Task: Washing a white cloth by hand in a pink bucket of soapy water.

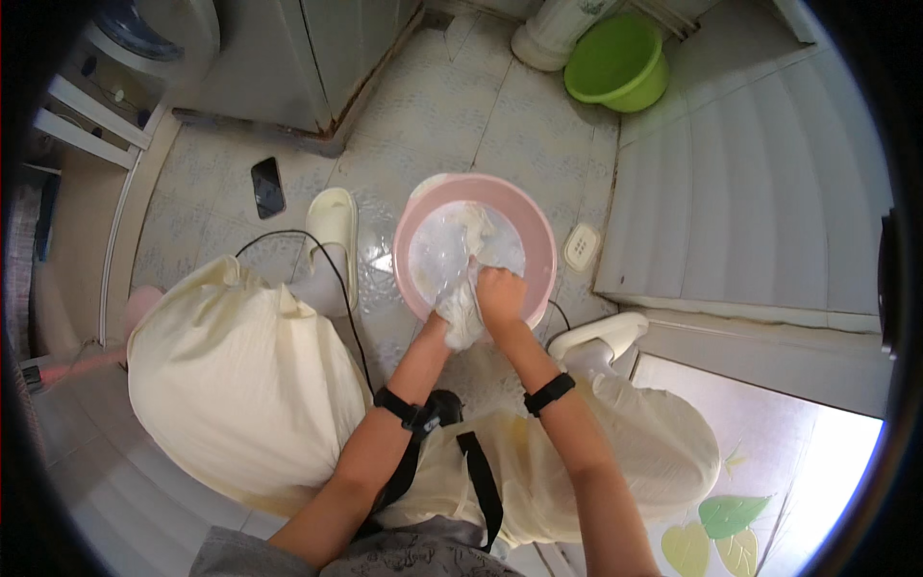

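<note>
A pink plastic basin (530, 216) stands on the floor before me, holding cloudy, sudsy water (436, 245). Over its near rim, a wet white cloth (461, 314) covers most of my left hand (438, 326), so its fingers are largely hidden. My right hand (502, 296) is closed in a fist on the right side of this cloth. Another pale piece of cloth (476, 223) lies in the water towards the far side; whether it joins the one in my hands cannot be made out.
Slippers (333, 216) (613, 335) are on my feet beside the basin. A white soap dish (582, 247) lies right of it. A phone (268, 187) and black cable (339, 270) are at left. A green basin (627, 65) leans far right. The tiled floor (375, 288) is wet.
</note>
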The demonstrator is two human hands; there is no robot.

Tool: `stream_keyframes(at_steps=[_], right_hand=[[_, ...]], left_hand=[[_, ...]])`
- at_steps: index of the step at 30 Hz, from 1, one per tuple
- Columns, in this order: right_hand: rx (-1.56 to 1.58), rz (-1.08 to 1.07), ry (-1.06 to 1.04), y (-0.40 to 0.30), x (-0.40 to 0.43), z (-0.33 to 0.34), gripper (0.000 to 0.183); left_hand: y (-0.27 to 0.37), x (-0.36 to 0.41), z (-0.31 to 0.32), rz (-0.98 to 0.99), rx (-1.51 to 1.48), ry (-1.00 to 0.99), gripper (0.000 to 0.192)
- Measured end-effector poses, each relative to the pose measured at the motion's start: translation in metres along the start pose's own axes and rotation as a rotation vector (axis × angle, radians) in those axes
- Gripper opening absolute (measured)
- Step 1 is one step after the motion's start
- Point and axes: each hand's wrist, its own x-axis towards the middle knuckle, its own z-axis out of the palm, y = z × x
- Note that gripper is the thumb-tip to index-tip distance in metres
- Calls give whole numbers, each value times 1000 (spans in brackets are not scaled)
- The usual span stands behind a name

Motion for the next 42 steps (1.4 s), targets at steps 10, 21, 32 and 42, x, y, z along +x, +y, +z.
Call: stream_keyframes(at_steps=[10,21,32,42], right_hand=[[-323,-308,-271,-27,-7,16,11],[1204,-94,-584,37,-17,4,32],[1794,611,-470,-36,-13,-41,39],[1230,442,160,13,4,15,15]], left_hand=[[-8,-18,-2,-119,2,352,31],[11,-3,-38,-85,-489,432,27],[29,-15,-3,4,-724,81,37],[51,-33,58,63,-380,-57,33]])
